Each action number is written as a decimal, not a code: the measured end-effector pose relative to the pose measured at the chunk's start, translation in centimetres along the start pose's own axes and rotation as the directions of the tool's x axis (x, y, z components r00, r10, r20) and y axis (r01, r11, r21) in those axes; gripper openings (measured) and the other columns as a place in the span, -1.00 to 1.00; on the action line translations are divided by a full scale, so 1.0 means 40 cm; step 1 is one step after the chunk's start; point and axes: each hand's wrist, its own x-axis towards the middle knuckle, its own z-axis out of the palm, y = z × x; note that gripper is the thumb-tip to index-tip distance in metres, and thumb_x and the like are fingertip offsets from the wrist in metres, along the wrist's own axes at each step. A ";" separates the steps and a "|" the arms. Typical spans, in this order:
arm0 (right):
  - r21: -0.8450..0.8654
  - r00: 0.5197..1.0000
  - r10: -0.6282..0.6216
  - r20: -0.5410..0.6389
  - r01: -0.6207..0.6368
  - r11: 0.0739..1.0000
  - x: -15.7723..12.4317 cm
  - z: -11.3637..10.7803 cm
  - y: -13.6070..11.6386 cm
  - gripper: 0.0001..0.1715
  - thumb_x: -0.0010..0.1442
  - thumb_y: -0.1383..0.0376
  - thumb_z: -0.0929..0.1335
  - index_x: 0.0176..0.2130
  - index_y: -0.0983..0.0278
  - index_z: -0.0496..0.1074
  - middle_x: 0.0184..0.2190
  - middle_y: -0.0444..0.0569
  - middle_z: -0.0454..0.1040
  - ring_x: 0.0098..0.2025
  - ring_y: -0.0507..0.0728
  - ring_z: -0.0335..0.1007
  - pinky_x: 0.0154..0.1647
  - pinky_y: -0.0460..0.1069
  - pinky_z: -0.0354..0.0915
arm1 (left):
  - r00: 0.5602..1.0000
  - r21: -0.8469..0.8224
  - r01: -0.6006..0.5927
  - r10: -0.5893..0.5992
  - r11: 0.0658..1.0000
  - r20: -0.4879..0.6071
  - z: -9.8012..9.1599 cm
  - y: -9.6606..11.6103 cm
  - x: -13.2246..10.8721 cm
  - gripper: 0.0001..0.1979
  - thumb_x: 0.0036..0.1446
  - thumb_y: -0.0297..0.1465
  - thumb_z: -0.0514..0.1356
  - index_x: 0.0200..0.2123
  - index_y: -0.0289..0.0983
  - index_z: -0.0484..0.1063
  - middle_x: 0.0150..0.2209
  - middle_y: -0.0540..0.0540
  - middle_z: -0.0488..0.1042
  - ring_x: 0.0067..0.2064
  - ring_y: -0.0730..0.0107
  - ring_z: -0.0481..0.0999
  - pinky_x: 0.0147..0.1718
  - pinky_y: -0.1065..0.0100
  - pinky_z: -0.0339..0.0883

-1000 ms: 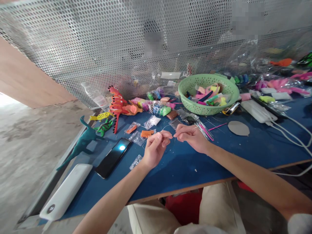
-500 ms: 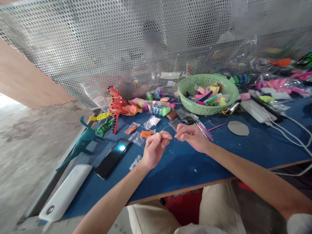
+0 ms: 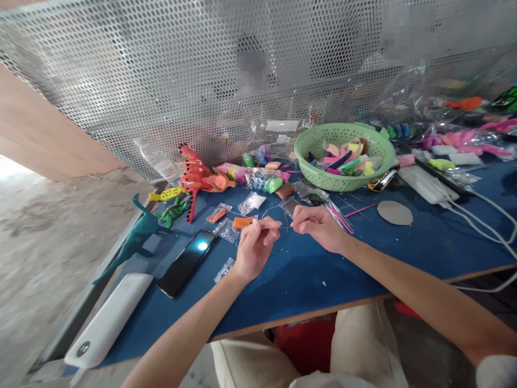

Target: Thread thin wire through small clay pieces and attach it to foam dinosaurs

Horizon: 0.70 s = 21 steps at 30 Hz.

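Note:
Above the blue table, my left hand (image 3: pixel 255 249) is closed in a pinch, thumb pressed against the forefinger. My right hand (image 3: pixel 319 228) pinches too, its fingertips a small gap away from the left ones. A fine, pale wire (image 3: pixel 287 217) curves in a loop between the two hands; its ends disappear in the fingers. Just behind the left fingers lies a piece of orange clay (image 3: pixel 243 222). Beside the right hand are a bundle of thin metal rods (image 3: pixel 332 207) and a pink stick (image 3: pixel 360 210).
A green basket (image 3: pixel 343 183) with coloured clay stands behind the right hand. On the left are a phone (image 3: pixel 187 264), a white power bank (image 3: pixel 111 318), a teal dinosaur (image 3: pixel 137 234) and an orange dragon figure (image 3: pixel 196 175). A grey disc (image 3: pixel 395 213) lies right. Perforated metal rises behind.
The fingertips have drawn slightly apart, the left ones moving a little left. The wire loop between them shows more clearly now.

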 end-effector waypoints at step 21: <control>0.021 1.000 -0.002 -0.010 0.002 1.000 0.002 -0.007 -0.005 -0.84 0.18 0.14 0.51 -0.29 0.17 0.65 -0.42 -0.12 0.35 -0.39 0.03 0.21 -0.37 -0.01 0.11 | 1.000 -0.030 0.029 -0.030 0.999 -0.004 0.012 0.012 0.001 -0.64 0.30 -0.17 0.19 -0.35 -0.27 0.67 -0.51 0.00 0.14 -0.48 0.52 0.09 -0.42 0.35 0.04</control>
